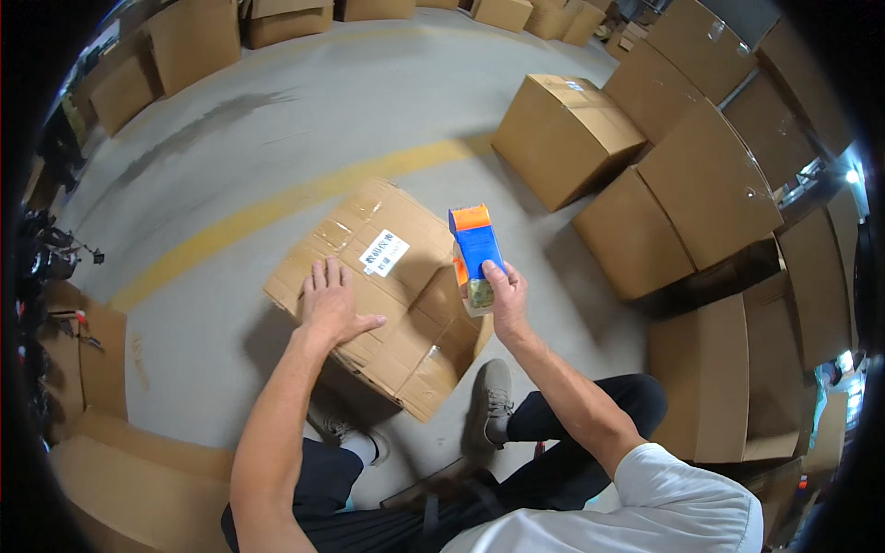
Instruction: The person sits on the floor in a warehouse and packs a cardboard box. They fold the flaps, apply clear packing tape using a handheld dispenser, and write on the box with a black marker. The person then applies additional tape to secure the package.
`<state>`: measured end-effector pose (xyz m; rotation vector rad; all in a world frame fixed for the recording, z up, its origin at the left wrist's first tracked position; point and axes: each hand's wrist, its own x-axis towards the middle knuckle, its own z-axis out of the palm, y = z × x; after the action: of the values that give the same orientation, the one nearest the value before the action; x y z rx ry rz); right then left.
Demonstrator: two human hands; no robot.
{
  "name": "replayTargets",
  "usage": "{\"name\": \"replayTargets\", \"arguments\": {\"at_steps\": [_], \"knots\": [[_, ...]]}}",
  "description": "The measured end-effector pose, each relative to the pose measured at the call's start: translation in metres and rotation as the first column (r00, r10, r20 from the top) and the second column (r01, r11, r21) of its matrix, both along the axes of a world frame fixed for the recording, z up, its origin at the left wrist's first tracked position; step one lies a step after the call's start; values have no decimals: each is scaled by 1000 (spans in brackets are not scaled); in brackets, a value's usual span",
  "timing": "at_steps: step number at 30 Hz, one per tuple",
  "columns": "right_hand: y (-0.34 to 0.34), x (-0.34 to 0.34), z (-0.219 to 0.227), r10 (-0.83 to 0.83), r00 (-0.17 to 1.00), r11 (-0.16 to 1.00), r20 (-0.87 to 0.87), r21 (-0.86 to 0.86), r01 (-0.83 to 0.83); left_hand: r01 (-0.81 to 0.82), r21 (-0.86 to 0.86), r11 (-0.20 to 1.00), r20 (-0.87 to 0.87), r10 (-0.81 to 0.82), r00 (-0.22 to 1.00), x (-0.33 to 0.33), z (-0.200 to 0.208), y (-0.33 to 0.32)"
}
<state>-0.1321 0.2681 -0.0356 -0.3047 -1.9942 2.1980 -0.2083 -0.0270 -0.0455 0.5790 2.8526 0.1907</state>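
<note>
A brown cardboard box (364, 217) stands on the floor before my feet, its top flaps closed and crossed by strips of clear tape. A white label (385, 252) with dark print is stuck on its top. My left hand (329, 304) lies flat on the box top, fingers stretched out, left of the label. Above the right side of the box, my right hand (509, 295) grips a blue and orange tape dispenser (478, 247) with a roll of tape at its lower end. The far side of the box is hidden.
A closed carton (567, 138) stands at the far right, beside stacked cartons (710, 175) along the right. More boxes (194, 41) line the back. An open carton (138, 470) sits at the lower left. A yellow line (277, 207) crosses the grey floor.
</note>
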Motion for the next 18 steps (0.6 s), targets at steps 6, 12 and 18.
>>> {"name": "replayTargets", "arguments": {"at_steps": [6,12,18], "knots": [[-50,-71,32,309,949,949,-69,90,-303,24,26,999,-26,-23,999,3,-2,-6],[-54,-106,3,444,896,894,31,47,-445,-239,437,867,137,198,971,-34,-17,-25],[-55,-104,14,538,840,833,64,107,-542,-738,675,-8,727,-163,667,-87,3,-25]]}}
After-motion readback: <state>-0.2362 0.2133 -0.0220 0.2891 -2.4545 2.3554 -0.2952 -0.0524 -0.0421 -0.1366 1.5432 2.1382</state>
